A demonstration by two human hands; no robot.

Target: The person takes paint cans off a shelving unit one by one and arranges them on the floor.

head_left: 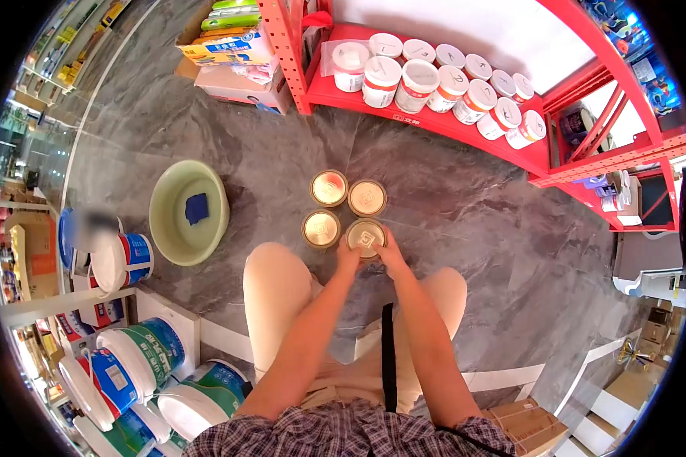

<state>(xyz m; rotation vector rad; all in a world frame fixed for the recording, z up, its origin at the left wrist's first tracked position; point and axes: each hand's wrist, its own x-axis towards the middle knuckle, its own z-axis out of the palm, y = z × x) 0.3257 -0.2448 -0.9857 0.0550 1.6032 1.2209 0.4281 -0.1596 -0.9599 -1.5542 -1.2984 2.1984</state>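
Observation:
Four round cans with gold-coloured lids stand close together on the grey marbled floor. My left hand (348,255) and my right hand (389,253) grip the nearest can (366,235) from its two sides, fingers round its edge. To its left is another can (321,228), close to my left hand. Farther off are an upper left can (328,187) and an upper right can (367,197). The lower parts of the cans are hidden from above.
A pale green basin (160,213) holding a blue cloth (197,209) is at the left. White-lidded tubs (417,81) line a red shelf (434,122) ahead. Large paint buckets (120,263) stand at the left, boxes (240,87) at the back, a cardboard box (527,426) lower right.

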